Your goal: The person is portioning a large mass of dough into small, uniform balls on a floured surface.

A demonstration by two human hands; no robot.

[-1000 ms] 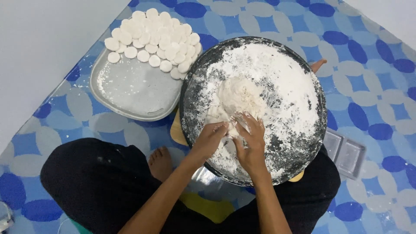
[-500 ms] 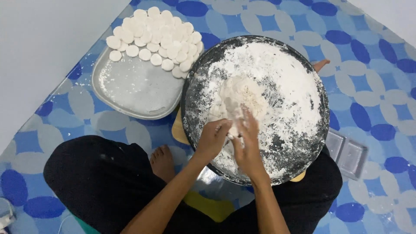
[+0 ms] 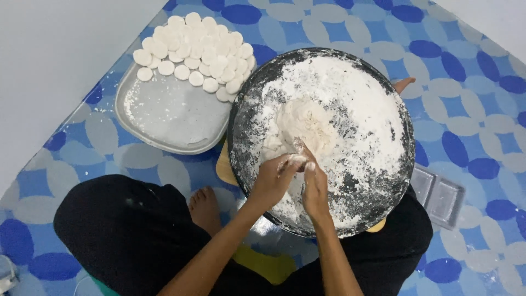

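Hands drawn closer together since a moment ago.
We see left hand (image 3: 272, 181) and right hand (image 3: 314, 186) pinching a dough piece (image 3: 296, 160) together, beside the dough mound (image 3: 304, 123) on the floured pan (image 3: 320, 140).

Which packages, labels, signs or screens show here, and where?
No labels, signs or screens show.
Clear plastic tray: the only package-like thing, right of the round dark pan, partly under its rim, on the blue patterned floor mat; rectangular, see-through, two shallow compartments.
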